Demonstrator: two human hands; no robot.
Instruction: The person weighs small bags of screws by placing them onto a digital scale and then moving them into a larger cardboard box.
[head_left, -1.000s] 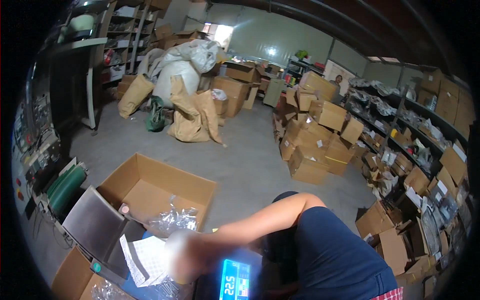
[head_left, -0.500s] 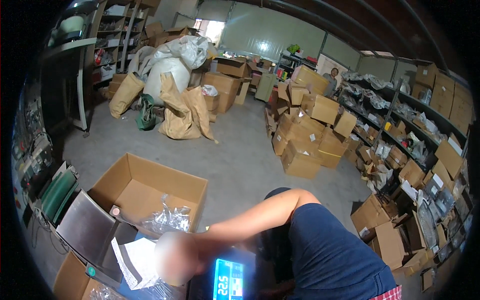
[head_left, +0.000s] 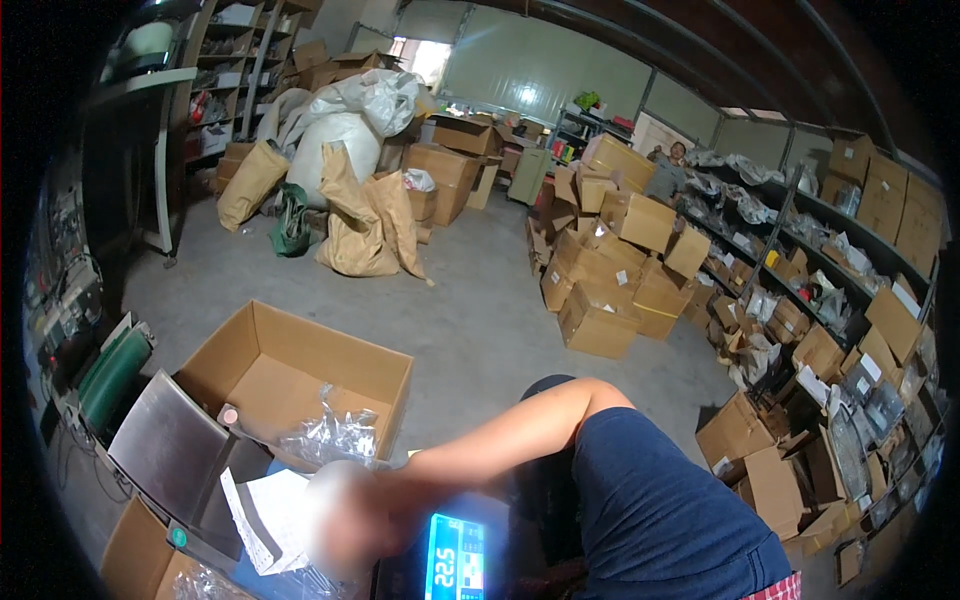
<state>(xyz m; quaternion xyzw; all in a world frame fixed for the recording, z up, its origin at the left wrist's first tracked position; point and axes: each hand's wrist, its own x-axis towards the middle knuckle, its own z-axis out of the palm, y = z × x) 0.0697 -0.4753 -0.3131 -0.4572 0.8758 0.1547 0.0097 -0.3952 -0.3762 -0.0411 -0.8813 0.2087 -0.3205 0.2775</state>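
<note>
Neither of my hands is in view. Close in front of me a co-worker in a dark blue shirt [head_left: 660, 510] bends low, with a bare arm [head_left: 500, 445] folded toward the head. Just below that arm glows a blue digital scale display [head_left: 455, 555]. To its left lie a white paper sheet [head_left: 262, 505] and a steel weighing plate [head_left: 165, 450]. An open brown cardboard box [head_left: 300, 365] stands on the floor behind them, with a crumpled clear plastic bag [head_left: 335, 435] at its near edge.
A stack of cardboard boxes [head_left: 615, 270] stands mid-floor and brown paper sacks [head_left: 365, 220] lie further back. Shelves with boxes [head_left: 850, 300] line the right wall. A green roll [head_left: 115, 375] lies at the left. Another person [head_left: 678, 162] stands far back.
The co-worker stays bent over the scale, with head and arm shifted slightly to the left. The view has drifted a little; nothing else has moved.
</note>
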